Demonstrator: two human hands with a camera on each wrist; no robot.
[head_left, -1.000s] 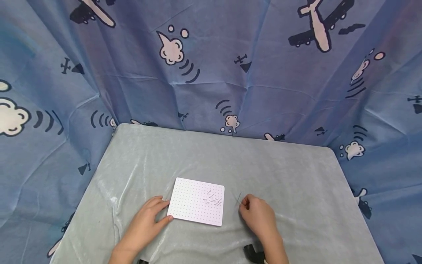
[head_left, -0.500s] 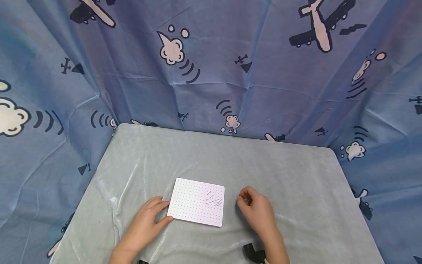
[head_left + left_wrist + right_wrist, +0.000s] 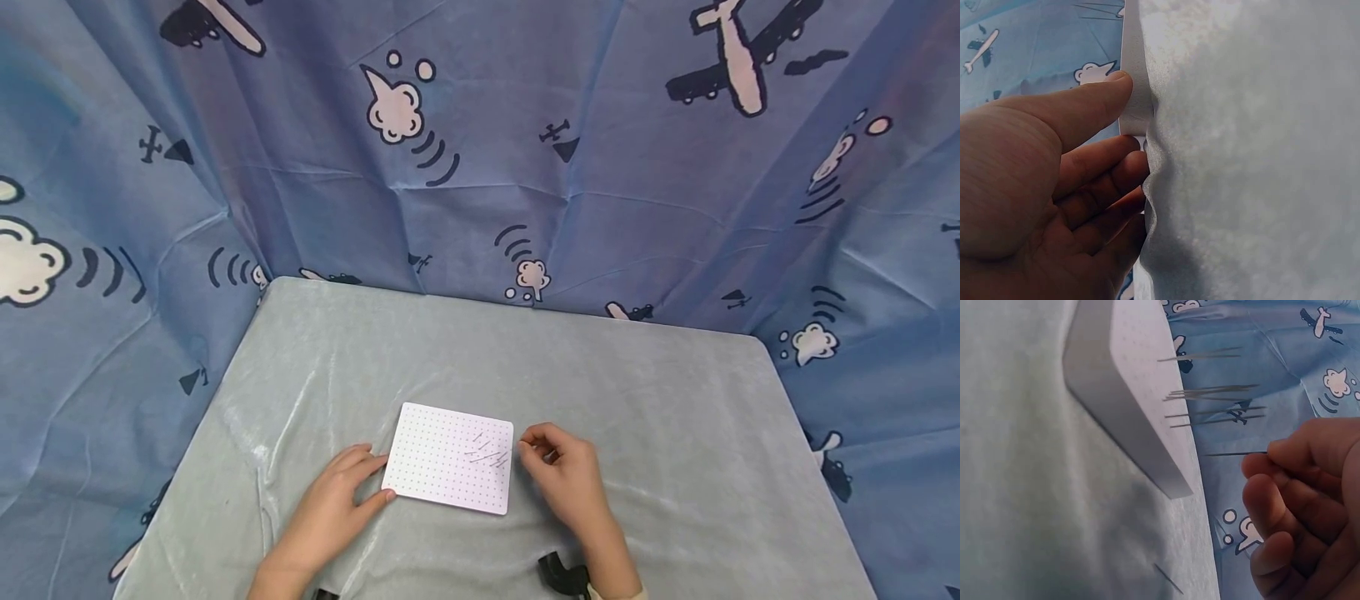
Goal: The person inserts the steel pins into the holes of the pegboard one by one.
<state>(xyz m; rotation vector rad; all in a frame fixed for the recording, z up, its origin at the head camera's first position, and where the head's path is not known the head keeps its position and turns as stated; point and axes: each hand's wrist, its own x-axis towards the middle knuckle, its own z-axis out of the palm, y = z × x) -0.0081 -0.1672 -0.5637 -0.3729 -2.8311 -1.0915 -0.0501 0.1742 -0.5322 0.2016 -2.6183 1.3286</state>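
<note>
A white board (image 3: 438,467) dotted with rows of small holes lies on the grey cloth. Several thin metal needles (image 3: 1210,394) stand in its right part. My left hand (image 3: 330,504) rests at the board's left side, thumb by the near corner and index finger against the edge; its fingers look relaxed in the left wrist view. Just right of the board, my right hand (image 3: 566,471) pinches a thin needle (image 3: 1235,454) between thumb and index finger. In the right wrist view this needle is apart from the board, its tip pointing towards it.
Another thin needle (image 3: 1168,579) lies on the cloth beside the board. The table (image 3: 637,383) is covered with a wrinkled grey cloth, and a blue patterned curtain (image 3: 480,150) surrounds its back and sides. A black curved piece (image 3: 562,575) shows beside the right wrist.
My right hand has lifted a needle from the cloth and moved left, close to the board's right edge. The left hand and board have stayed in place.
</note>
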